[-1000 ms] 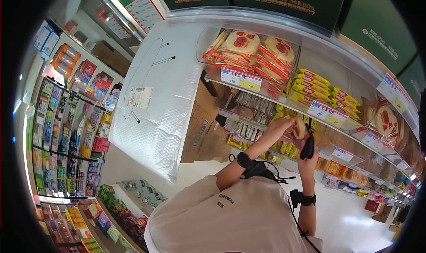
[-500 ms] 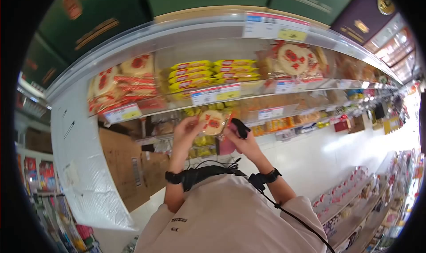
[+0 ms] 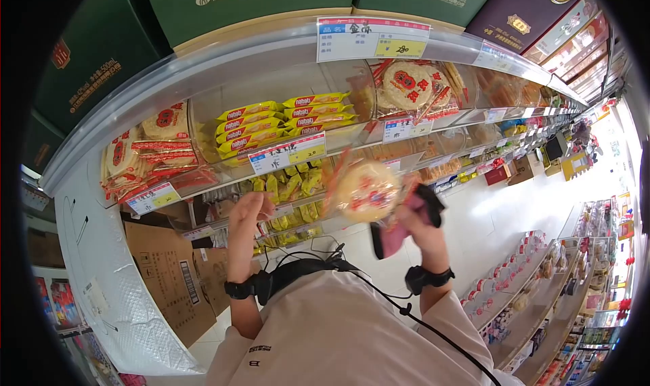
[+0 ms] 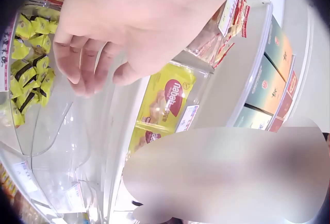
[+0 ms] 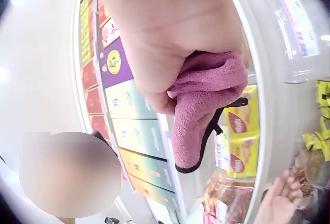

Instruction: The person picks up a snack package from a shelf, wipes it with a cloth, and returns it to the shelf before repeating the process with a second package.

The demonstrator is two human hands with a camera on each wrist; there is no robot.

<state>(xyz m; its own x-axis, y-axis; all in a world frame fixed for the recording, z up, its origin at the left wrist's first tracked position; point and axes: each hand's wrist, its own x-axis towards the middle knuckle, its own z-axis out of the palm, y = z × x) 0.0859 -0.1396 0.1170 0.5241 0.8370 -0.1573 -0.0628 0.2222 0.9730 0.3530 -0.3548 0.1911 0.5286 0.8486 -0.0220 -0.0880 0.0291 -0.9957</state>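
Observation:
A round cracker in a clear, red-printed wrapper (image 3: 369,191) is between the two hands, slightly blurred; its right end meets the right hand's fingers. That hand (image 3: 426,238) grips a pink cloth with black edging (image 3: 391,240). From the right wrist, the hand (image 5: 180,38) shows curled round the bunched cloth (image 5: 206,87), with the wrapped cracker out of sight. My left hand (image 3: 246,227), apart from the cracker, is raised before the lower shelf. In the left wrist view, its loosely bent fingers hold nothing (image 4: 118,33).
Yellow nabati packs (image 3: 247,125) lie on the upper shelf between stacks of wrapped crackers (image 3: 166,145). Green boxes (image 3: 250,3) stand above. Cardboard boxes (image 3: 159,271) and a silvery padded sheet (image 3: 115,298) are at the lower left. Another shelf row (image 3: 514,311) stands at the lower right.
The left hand has let go of the wrapped cracker and moved away leftward. The cracker and the right hand with its cloth have shifted right. The head view has swung from the padded sheet toward the shelves.

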